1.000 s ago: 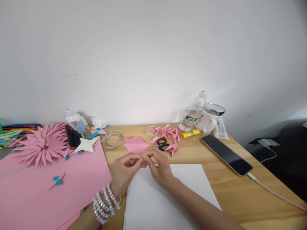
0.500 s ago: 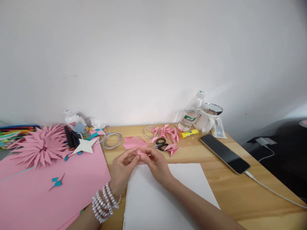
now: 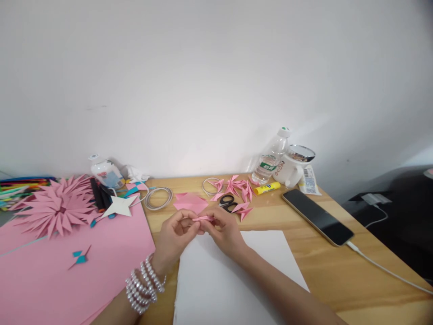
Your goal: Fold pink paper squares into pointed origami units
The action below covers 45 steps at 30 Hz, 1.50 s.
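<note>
A small folded pink paper piece (image 3: 203, 218) is pinched between the fingertips of both hands above the top edge of a white sheet (image 3: 233, 280). My left hand (image 3: 174, 239), with pearl bracelets on the wrist, grips its left end. My right hand (image 3: 225, 232) grips its right end. Just beyond the hands lies a flat pink paper square (image 3: 190, 202). Black scissors (image 3: 228, 203) and several small folded pink paper pieces (image 3: 237, 187) lie behind them.
A large pink sheet (image 3: 67, 266) with a pink paper flower (image 3: 57, 207) and a white paper star (image 3: 121, 205) fills the left. A coiled cable (image 3: 158, 197), glue stick (image 3: 267, 188), water bottle (image 3: 272, 158), white mug (image 3: 294, 167) and charging phone (image 3: 318, 216) stand on the wooden table (image 3: 338, 271).
The hands have turned the small pink piece so it shows as a thin strip between the fingertips. The hands stay in nearly the same place.
</note>
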Each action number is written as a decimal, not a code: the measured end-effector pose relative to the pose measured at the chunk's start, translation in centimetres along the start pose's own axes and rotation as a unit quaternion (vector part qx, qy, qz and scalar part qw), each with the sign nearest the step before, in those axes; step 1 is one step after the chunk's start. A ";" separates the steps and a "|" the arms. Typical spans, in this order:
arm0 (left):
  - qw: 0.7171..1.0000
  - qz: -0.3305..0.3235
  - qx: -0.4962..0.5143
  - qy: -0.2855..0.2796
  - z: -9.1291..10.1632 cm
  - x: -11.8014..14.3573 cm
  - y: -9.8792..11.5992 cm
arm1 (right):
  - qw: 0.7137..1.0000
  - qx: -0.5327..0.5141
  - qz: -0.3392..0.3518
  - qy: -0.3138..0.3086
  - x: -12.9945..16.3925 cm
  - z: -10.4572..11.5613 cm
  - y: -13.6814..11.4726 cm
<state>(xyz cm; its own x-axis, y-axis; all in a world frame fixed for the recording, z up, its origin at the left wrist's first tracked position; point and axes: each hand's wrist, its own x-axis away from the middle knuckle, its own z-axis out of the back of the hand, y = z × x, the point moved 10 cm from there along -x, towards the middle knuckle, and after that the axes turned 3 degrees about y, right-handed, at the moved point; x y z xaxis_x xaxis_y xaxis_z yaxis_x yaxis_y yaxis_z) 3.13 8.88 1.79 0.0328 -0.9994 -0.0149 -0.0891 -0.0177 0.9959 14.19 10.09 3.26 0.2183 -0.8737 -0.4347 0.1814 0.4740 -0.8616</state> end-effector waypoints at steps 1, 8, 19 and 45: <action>1.000 0.006 -0.003 -0.012 -0.1 0.0 -0.1 | 1.000 0.000 0.004 -0.013 0.0 -0.2 0.0; 0.999 -0.002 -0.046 0.005 0.5 -0.4 -0.3 | 0.989 -0.119 -0.086 -0.004 0.0 0.0 2.0; 0.997 0.018 -0.076 -0.018 -0.1 0.0 -1.0 | 0.980 -0.186 -0.068 0.012 -0.3 0.2 1.8; 0.990 0.006 -0.122 -0.068 -1.0 0.4 -0.7 | 0.982 -0.145 -0.108 -0.047 0.0 -1.0 3.1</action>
<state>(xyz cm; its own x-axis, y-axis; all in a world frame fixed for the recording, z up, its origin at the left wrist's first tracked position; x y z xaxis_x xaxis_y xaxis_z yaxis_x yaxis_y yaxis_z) 4.20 8.55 1.15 -0.1019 -0.9948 0.0014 0.1558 -0.0145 0.9877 13.80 11.48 0.32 0.2954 -0.9300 -0.2188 -0.0447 0.2153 -0.9755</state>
